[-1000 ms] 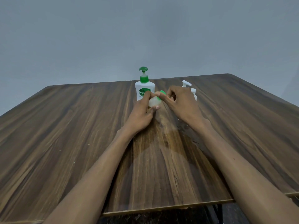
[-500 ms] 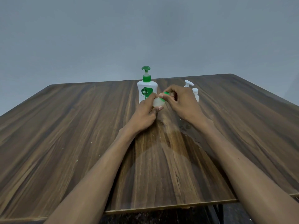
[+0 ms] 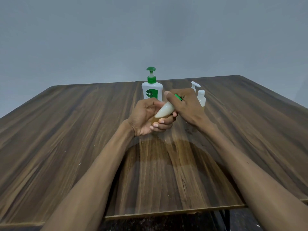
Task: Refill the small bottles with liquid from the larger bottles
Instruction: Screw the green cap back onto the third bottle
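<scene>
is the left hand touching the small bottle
Touching. The head view shows the left hand with its fingers curled round the tilted small bottle, lifted off the table.

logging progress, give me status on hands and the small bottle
Left hand grips small bottle, tilted, off the table. Right hand on its green cap. Dettol pump bottle behind, nothing blocking.
</scene>
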